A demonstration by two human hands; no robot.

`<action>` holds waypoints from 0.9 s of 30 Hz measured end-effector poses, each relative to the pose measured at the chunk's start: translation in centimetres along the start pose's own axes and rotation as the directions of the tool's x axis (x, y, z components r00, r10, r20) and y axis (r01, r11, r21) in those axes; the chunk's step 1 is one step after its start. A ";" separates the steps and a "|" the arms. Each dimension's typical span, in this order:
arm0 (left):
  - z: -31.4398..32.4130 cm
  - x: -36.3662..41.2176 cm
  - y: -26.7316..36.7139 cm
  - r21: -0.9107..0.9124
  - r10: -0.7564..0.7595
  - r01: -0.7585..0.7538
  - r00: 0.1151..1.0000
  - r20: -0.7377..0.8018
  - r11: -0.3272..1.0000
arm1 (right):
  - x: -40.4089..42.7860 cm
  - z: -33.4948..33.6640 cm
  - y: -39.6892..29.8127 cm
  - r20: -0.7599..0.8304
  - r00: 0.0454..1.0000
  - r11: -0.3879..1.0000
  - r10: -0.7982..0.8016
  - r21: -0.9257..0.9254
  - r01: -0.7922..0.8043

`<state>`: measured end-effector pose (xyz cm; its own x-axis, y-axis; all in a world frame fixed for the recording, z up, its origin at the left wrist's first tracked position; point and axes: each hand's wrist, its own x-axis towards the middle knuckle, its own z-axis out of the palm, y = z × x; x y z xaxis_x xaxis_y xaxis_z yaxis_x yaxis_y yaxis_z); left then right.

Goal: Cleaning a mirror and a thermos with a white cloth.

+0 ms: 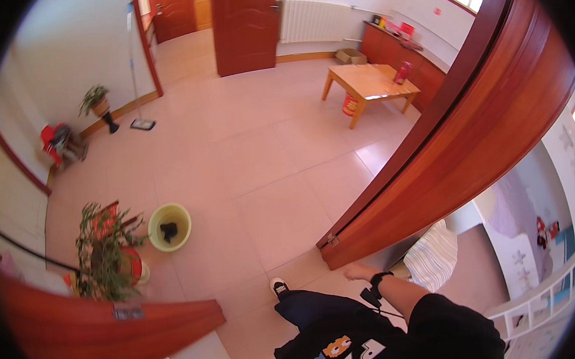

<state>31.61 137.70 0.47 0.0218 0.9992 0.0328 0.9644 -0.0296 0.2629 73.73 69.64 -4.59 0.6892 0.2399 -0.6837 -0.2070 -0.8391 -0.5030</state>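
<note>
My right hand (358,272) hangs low beside the foot of a red-brown wooden door frame (417,170), with a black band on its wrist; nothing shows in it, though its fingers are too small to read clearly. A striped cloth (433,257) lies to the right of it. My left hand is out of view. Before me, past the doorway, a pale green plastic basin (169,213) with a dark cloth (169,232) in it stands on the tiled floor. One shoe (278,286) of mine is at the threshold.
Leafy potted plants (107,252) stand left of the basin. A flat mop (142,124) leans on the far wall near a plant stand (109,123). A low wooden table (370,79) stands at the back right, near a cardboard box (350,56). A red door (247,27) stands ajar. A white railing (536,307) is at right.
</note>
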 end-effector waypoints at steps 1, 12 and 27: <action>0.8 0.3 2.2 0.042 0.004 -0.008 0.997 0.082 0.999 | 1.3 -1.0 -3.4 -0.075 0.988 0.986 -0.131 0.093 0.138; 4.2 -0.2 30.7 -0.148 0.366 -0.341 0.768 0.526 0.928 | 9.4 -9.1 -13.5 -0.302 0.948 0.979 -0.099 0.142 0.147; -6.7 8.0 7.3 -0.326 0.161 0.086 0.734 0.660 0.941 | 9.4 4.5 -33.6 0.336 0.785 0.812 -0.521 -0.089 0.577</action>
<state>37.03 145.29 9.13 0.3451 0.7459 -0.5697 0.8239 0.0500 0.5646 84.01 102.29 3.48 0.4158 0.7890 -0.4524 0.2914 -0.5867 -0.7556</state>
